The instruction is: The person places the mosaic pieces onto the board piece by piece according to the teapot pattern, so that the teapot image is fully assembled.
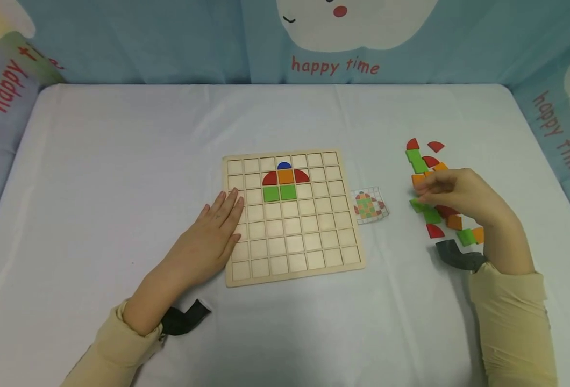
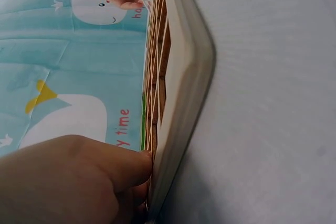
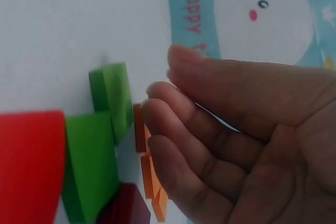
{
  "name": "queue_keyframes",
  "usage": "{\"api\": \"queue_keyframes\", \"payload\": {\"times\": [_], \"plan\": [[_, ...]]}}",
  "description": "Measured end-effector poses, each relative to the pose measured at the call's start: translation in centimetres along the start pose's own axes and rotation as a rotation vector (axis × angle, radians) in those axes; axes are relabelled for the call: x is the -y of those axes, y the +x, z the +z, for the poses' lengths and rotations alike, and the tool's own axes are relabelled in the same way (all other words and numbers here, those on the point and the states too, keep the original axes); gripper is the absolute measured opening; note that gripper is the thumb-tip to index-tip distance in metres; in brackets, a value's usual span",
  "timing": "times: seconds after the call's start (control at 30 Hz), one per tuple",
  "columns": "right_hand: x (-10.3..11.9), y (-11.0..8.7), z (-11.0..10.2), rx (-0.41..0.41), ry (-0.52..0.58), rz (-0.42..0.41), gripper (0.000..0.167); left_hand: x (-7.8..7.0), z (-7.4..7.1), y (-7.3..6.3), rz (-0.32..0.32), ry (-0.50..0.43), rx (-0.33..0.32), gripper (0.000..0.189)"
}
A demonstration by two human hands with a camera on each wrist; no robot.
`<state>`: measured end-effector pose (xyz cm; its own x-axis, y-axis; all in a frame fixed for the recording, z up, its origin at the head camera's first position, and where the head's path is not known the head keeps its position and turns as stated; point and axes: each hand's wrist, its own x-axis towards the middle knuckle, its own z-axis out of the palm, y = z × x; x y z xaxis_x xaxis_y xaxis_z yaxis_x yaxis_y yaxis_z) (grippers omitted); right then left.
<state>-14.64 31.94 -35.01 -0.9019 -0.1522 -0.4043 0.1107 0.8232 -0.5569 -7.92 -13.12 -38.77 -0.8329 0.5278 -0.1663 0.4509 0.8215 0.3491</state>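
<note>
A square wooden grid board lies mid-table. Set in its upper cells are a blue half-round piece, an orange square, two red quarter-round pieces and two green squares. My left hand rests flat on the board's left edge, fingers straight; in the left wrist view its thumb touches the rim. Above the loose pieces hovers my right hand. Its fingers are loosely bent, thumb apart from them, with nothing between. Green pieces and orange pieces lie just beyond the fingertips.
A small pattern card lies by the board's right edge. Several loose red, green and orange pieces are strewn at the right, partly hidden by my right hand. Dark straps sit at both wrists. A printed blue curtain borders the table.
</note>
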Motion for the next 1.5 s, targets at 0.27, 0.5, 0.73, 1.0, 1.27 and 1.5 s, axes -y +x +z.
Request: {"api": "queue_keyframes", "payload": {"times": [0.27,0.5,0.73,1.0,1.27,1.5], "plan": [[-1.0,0.5,-0.1,0.045,-0.065,0.015,0.038,0.1,0.0,0.0,0.003,-0.001,0.000,0.057],[-1.2,0.9,0.3,0.054,-0.093,-0.001,0.039,0.2,0.2,0.1,0.004,0.002,0.008,0.057],[-1.2,1.0,0.6,0.055,-0.101,-0.003,0.037,0.3,0.3,0.2,0.008,0.001,0.007,0.058],[-1.0,1.1,0.6,0.072,-0.103,-0.011,0.031,0.3,0.4,0.2,0.000,0.001,0.011,0.058],[-0.8,1.0,0.6,0.080,-0.099,-0.017,0.030,0.5,0.5,0.2,0.000,-0.003,0.013,0.058],[-0.7,0.9,0.6,0.076,-0.107,-0.029,0.028,0.4,0.4,0.2,0.002,-0.009,0.012,0.058]]}}
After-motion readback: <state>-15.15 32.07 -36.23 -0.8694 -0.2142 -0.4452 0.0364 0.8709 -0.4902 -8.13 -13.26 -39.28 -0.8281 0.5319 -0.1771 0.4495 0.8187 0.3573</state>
